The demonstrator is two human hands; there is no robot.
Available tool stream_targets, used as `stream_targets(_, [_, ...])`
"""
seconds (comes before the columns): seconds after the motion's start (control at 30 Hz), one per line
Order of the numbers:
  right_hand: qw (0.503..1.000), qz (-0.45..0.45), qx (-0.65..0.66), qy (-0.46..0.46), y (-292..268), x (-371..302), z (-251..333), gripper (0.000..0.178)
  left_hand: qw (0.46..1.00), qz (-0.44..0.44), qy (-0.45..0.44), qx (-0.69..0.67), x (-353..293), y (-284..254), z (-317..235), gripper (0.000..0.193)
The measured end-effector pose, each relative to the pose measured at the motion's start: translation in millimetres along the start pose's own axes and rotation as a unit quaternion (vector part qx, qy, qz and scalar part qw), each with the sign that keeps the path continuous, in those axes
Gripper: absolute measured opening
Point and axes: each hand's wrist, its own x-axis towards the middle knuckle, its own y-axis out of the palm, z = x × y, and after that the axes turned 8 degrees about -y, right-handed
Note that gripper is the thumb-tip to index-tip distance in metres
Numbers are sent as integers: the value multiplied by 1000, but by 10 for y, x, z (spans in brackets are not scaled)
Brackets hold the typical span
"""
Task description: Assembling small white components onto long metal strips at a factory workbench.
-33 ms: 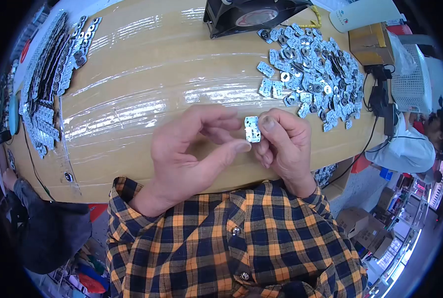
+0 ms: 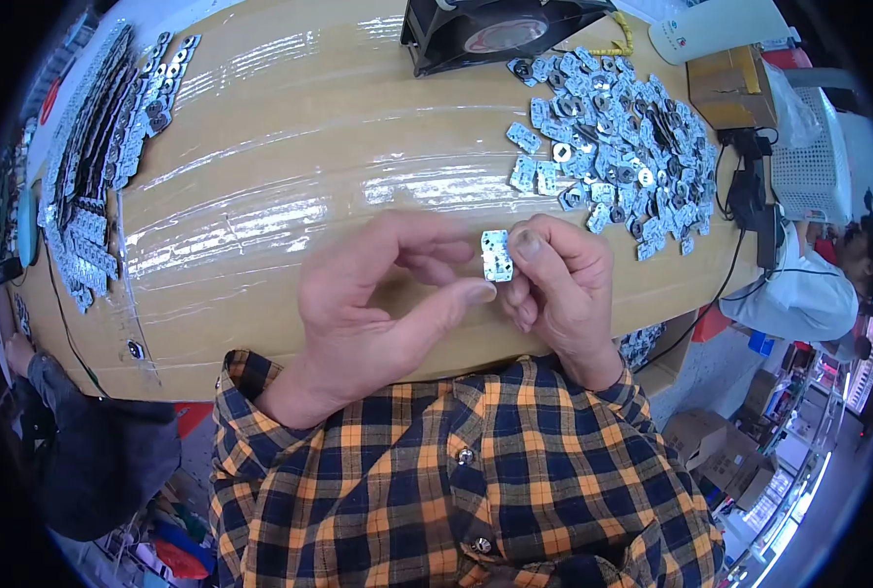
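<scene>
My right hand (image 2: 562, 284) pinches a small silvery metal plate (image 2: 496, 257) with holes by its right edge, between thumb and curled fingers. Beside it, my left hand (image 2: 383, 294) is open, thumb and fingers spread apart around the plate's left side. The left thumb tip comes close to the plate's lower corner; whether it touches, I cannot tell. The left fingertips are blurred. To the right lies a heap of similar metal plates (image 2: 613, 137), some with round dark parts on them.
Long rows of stacked metal parts (image 2: 89, 186) line the table's left side. A black fan (image 2: 505, 34) stands at the back, near a pale cup (image 2: 721, 27) and a cardboard box (image 2: 726, 86). Beyond the right edge is a white basket (image 2: 814, 162). Other people sit at both sides.
My left fingers have shifted very slightly, and the plate in my right hand has tilted a little. All else is the same.
</scene>
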Motion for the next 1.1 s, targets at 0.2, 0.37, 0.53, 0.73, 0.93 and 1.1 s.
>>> stream_targets(0.2, [1000, 3, -27, -3, 18, 26, 4, 24, 985, 17, 92, 145, 32, -43, -11, 17])
stream_targets(0.37, [998, 16, -60, -5, 0, 40, 38, 25, 979, 33, 123, 158, 64, -38, -12, 15])
stream_targets(0.53, [975, -19, -222, -12, -2, 60, 110, 21, 970, -3, 139, 198, 21, -43, 68, 22])
stream_targets(0.73, [723, -196, -585, -309, -525, 223, 163, 15, 971, -22, 83, 222, -86, -176, -32, 35])
stream_targets(0.93, [663, -43, -628, -407, -167, 333, 140, 7, 774, -163, 158, 592, 280, -1189, -426, 40])
stream_targets(1.1, [624, 186, -612, -448, 69, 449, 49, 15, 661, -197, 158, 707, 668, -2029, -360, 48])
